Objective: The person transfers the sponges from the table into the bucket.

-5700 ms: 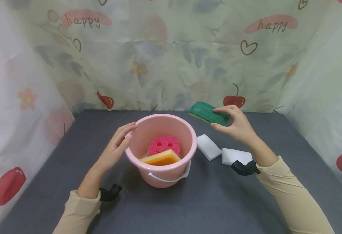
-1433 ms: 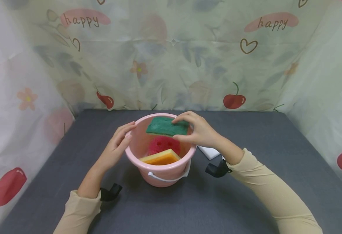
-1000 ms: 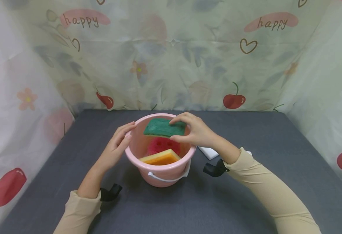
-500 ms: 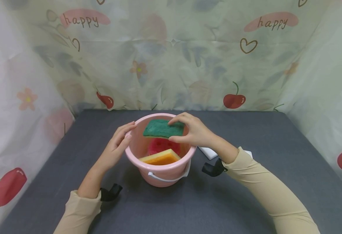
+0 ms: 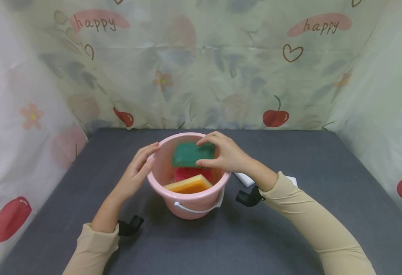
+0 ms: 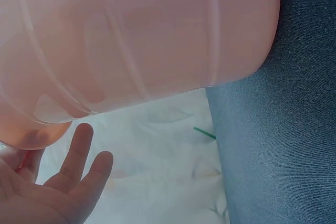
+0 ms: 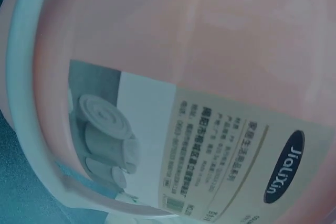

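A pink bucket [image 5: 188,204] stands upright in the head view, with a white handle [image 5: 197,211] hanging at its front. In it are an orange-and-cream sponge [image 5: 190,185] and a partly hidden round pink sponge [image 5: 190,173]. Blurred, a green sponge [image 5: 187,154] tips inside the mouth above these. My right hand [image 5: 226,152] hovers over the right rim, thumb and fingers parted around the green sponge's right end. My left hand [image 5: 137,168] rests on the left rim; the left wrist view shows extended fingers [image 6: 79,150] below the bucket wall. The right hand is out of its wrist view.
To the right of the bucket lie white sponge blocks [image 5: 245,179], one mostly behind the right sleeve [image 5: 311,214]. The dark cloth-covered table [image 5: 201,248] ends at a printed curtain [image 5: 204,76] behind and at both sides.
The right hand has carried the green sponge left over the bucket. In the last half second the sponge drops and tips while the hand barely moves, apparently let go. The left hand stays.
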`<state>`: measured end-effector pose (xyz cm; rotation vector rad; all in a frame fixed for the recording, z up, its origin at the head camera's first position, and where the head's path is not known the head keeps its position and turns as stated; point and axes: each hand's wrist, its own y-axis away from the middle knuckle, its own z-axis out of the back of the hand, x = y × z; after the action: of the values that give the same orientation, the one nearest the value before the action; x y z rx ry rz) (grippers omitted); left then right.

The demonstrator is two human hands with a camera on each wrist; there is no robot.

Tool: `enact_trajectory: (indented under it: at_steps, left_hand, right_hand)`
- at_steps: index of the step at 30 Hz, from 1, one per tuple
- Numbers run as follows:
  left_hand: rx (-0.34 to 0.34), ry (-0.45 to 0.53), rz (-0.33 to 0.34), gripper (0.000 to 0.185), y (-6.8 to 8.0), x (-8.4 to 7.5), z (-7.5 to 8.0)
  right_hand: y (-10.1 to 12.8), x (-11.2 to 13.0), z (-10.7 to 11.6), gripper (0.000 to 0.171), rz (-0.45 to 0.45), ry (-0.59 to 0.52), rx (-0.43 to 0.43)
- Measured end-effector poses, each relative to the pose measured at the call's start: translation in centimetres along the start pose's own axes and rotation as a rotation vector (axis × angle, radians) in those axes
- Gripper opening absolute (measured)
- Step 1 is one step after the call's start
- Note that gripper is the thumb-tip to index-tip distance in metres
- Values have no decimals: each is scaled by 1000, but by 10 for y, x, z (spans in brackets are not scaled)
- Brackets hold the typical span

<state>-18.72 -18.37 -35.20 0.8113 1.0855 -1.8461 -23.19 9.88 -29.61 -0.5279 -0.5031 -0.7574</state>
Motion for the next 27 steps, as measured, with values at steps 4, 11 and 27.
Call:
enact_trajectory:
  at_steps: [4,11,27]
  left_hand:
    - [1,3,0,40,0,0,0]
    - [-6,-7,-9,40,-1,1,0]
    - [-10,-7,-15,39,0,0,0]
  right_hand:
    - [0,0,1,48,13,-9,27]
    - [3,-1,3,39,14,-33,1]
    - [26,-18,25,30,-4,-16,-157]
